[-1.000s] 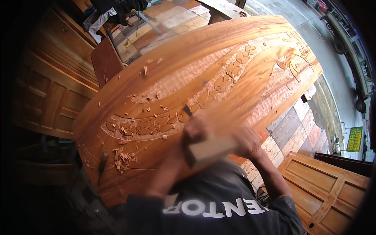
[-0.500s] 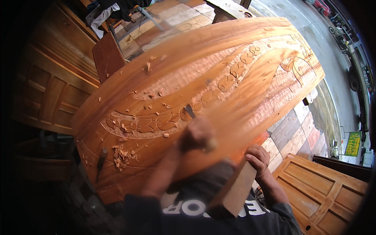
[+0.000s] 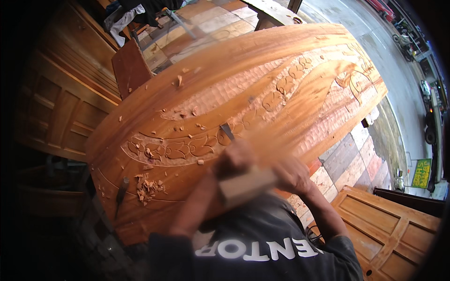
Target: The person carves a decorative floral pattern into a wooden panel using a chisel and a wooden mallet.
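A large wooden panel (image 3: 136, 105) lies before me, carved with a curving band of leaves and roughened hollows. Closed around a chisel (image 3: 228, 131), my left hand (image 3: 236, 158) holds it slanted, its dark blade at the edge of the leaf band. A thick wooden block (image 3: 248, 187) is gripped at one end by my right hand (image 3: 291, 173). Its body now lies crosswise by the chisel's rear end, close to my left hand. Blur hides whether block and chisel touch. Wood chips (image 3: 148, 188) are scattered over the panel's left part.
Another dark hand tool (image 3: 122, 195) rests at the panel's left end. Panelled doors stand at the left (image 3: 61, 105), and another door (image 3: 384, 229) lies at the lower right. Beyond the tiled floor (image 3: 349, 157) runs a road with parked vehicles. A bench (image 3: 272, 11) stands behind the panel.
My right hand has swung the wooden block left and forward, from beside my body to the chisel's rear end. My left hand and the chisel have stayed nearly in place.
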Action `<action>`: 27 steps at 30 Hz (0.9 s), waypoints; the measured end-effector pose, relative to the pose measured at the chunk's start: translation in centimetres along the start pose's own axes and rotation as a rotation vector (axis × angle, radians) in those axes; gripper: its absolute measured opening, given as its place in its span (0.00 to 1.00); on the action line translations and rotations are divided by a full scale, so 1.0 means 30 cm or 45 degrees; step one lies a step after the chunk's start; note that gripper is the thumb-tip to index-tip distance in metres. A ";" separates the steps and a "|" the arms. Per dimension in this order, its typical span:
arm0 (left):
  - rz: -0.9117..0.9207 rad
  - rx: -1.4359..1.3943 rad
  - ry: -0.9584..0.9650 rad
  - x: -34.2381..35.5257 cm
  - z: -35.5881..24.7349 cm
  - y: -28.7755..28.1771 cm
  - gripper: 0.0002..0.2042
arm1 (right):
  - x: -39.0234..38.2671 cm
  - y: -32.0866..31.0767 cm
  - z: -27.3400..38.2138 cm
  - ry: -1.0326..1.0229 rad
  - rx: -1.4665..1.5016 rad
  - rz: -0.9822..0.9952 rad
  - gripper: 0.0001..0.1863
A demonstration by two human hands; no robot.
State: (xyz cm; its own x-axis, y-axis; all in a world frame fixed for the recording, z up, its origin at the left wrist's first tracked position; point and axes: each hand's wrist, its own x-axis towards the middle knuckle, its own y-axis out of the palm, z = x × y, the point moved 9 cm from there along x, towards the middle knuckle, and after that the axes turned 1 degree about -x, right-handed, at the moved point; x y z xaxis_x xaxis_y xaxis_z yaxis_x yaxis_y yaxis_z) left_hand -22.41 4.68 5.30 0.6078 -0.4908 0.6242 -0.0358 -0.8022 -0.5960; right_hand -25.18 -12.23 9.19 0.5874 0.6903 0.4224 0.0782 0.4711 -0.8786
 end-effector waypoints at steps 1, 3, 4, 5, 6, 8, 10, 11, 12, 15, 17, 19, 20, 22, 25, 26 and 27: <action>-0.024 -0.008 -0.003 0.007 -0.003 -0.015 0.06 | 0.004 -0.017 0.007 -0.031 0.004 -0.030 0.25; -0.057 -0.002 -0.025 0.016 -0.010 -0.026 0.07 | -0.004 -0.047 0.012 -0.054 0.052 -0.080 0.24; -0.091 0.007 -0.043 0.014 -0.010 -0.036 0.07 | -0.012 -0.068 0.020 -0.074 0.110 -0.160 0.25; -0.093 0.004 -0.041 0.006 -0.021 -0.028 0.07 | -0.022 -0.094 0.019 -0.093 0.159 -0.241 0.25; -0.200 0.189 -0.016 -0.016 -0.051 -0.043 0.08 | -0.031 -0.097 0.016 -0.092 0.155 -0.238 0.25; -0.281 0.264 -0.014 -0.030 -0.073 -0.058 0.10 | -0.052 -0.105 0.008 -0.035 0.088 -0.286 0.26; -0.194 0.169 -0.016 -0.036 -0.063 -0.025 0.11 | -0.063 -0.103 0.014 0.017 0.133 -0.254 0.26; -0.111 0.072 -0.010 -0.023 -0.063 -0.003 0.12 | -0.066 -0.098 0.007 0.067 0.170 -0.224 0.26; -0.104 0.074 -0.034 -0.008 -0.058 0.002 0.11 | -0.071 -0.092 0.010 0.066 0.173 -0.220 0.26; -0.019 0.050 -0.029 0.002 -0.031 0.007 0.10 | -0.064 -0.097 0.005 0.125 0.229 -0.261 0.27; -0.057 0.030 -0.045 0.005 -0.018 -0.009 0.10 | -0.045 -0.151 0.023 0.098 0.241 -0.336 0.29; -0.094 0.011 -0.057 0.015 -0.011 -0.027 0.10 | -0.053 -0.162 0.045 0.066 0.300 -0.437 0.28; -0.137 -0.062 -0.066 0.034 -0.016 -0.050 0.10 | -0.066 -0.178 0.052 0.035 0.354 -0.540 0.28; -0.179 -0.136 -0.073 0.020 0.002 -0.051 0.11 | -0.033 -0.101 -0.002 0.081 0.216 -0.280 0.28; -0.009 0.052 -0.032 -0.049 0.017 0.004 0.11 | -0.001 0.013 -0.047 0.159 0.122 0.003 0.25; -0.048 0.050 -0.025 -0.032 -0.006 -0.009 0.11 | -0.009 -0.019 -0.019 0.069 0.119 -0.073 0.25; -0.086 0.047 -0.019 -0.020 -0.020 -0.021 0.11 | -0.019 -0.046 0.003 -0.021 0.116 -0.148 0.25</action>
State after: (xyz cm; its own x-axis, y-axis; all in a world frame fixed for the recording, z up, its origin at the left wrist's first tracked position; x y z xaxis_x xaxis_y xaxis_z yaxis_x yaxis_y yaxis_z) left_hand -23.24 5.28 5.60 0.6195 -0.4310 0.6561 0.0344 -0.8202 -0.5711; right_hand -25.70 -13.24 10.17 0.5653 0.6368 0.5243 0.0711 0.5957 -0.8001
